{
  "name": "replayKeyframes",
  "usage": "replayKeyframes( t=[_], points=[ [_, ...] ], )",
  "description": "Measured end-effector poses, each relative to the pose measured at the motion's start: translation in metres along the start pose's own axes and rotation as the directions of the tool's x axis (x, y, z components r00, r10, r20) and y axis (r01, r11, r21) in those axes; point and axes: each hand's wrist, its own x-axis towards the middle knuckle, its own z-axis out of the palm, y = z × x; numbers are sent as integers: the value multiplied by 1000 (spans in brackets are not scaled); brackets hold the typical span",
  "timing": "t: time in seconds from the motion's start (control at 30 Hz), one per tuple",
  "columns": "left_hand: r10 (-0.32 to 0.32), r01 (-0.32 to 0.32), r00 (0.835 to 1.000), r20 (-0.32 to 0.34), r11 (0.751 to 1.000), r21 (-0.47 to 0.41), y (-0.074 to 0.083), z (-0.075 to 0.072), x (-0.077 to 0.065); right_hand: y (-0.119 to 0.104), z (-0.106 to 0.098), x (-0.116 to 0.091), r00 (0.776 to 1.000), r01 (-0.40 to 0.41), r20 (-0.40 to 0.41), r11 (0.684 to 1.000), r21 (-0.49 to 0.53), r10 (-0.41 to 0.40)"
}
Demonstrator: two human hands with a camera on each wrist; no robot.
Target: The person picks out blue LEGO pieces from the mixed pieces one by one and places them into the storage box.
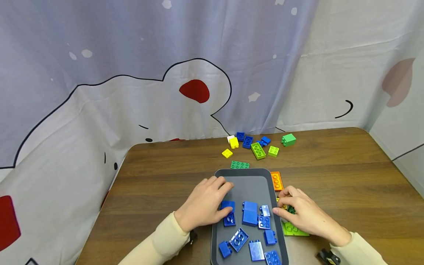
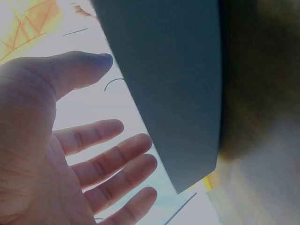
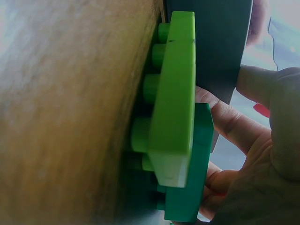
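A dark grey tray (image 1: 243,184) holds several blue bricks, among them a tall block (image 1: 250,213) and a stud-down brick (image 1: 239,240). My left hand (image 1: 207,202) hovers over the tray's left side, thumb near a blue brick (image 1: 229,219); in the left wrist view its fingers (image 2: 112,161) are spread beside the tray wall, holding nothing. At the tray's right rim, my right hand (image 1: 304,213) has loosely bent fingers above a lime green brick (image 1: 293,229) and a dark green brick (image 3: 187,187). Its thumb lies by the rim; contact there is unclear.
An orange brick (image 1: 276,181) lies right of the tray, and a green brick (image 1: 240,165) beyond its far edge. Farther back sit yellow (image 1: 233,143), lime (image 1: 258,151), blue (image 1: 247,142) and green (image 1: 289,140) bricks. A curtain (image 1: 159,110) hangs behind the wooden table (image 1: 338,165).
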Motion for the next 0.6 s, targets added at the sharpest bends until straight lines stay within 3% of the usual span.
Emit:
replayKeyframes(
  t=[0.23, 0.6],
  points=[
    [15, -15, 1000, -27, 1000, 15, -4, -5, 17, 0, -1, 0, 1000, -1, 1, 1000, -2, 1],
    [-3, 4, 1000, -29, 1000, 31, -17, -10, 56, -1, -2, 0, 1000, -18, 26, 1000, 8, 18]
  ],
)
